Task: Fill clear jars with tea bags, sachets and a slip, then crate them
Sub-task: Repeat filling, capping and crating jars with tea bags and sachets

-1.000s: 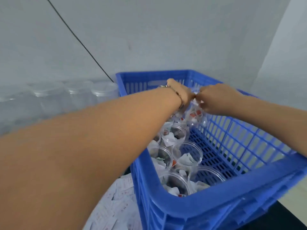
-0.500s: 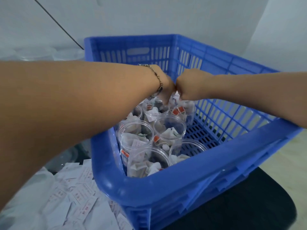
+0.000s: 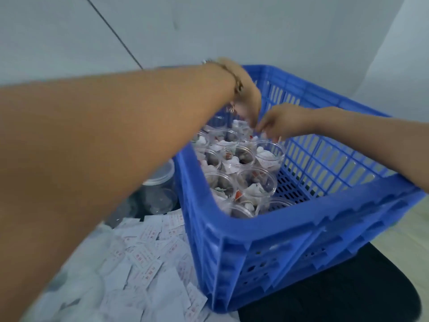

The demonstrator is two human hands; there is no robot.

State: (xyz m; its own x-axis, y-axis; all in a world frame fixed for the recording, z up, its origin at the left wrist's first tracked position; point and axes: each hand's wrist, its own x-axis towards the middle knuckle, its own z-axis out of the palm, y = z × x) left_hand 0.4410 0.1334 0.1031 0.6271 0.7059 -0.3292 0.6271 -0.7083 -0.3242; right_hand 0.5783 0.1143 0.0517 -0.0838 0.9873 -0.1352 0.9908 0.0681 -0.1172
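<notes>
A blue plastic crate [image 3: 278,219] holds several open clear jars [image 3: 255,182] filled with tea bags, white sachets and red-marked slips. Both hands reach over the far rows. My left hand [image 3: 246,101], a bracelet on its wrist, points its fingers down at a far jar [image 3: 241,126]; blur hides its fingertips. My right hand [image 3: 285,122] hovers just right of it, above the same jar, fingers hanging loosely curled with nothing visible in them.
A pile of white paper slips [image 3: 148,252] with red print lies left of the crate. Clear lidded jars [image 3: 160,182] stand behind the pile, against the crate's left wall. The crate rests on a black seat [image 3: 336,293]. A grey wall rises close behind.
The hands were pressed together over a far jar; now they have parted a little and lifted slightly. The camera has swung right and down.
</notes>
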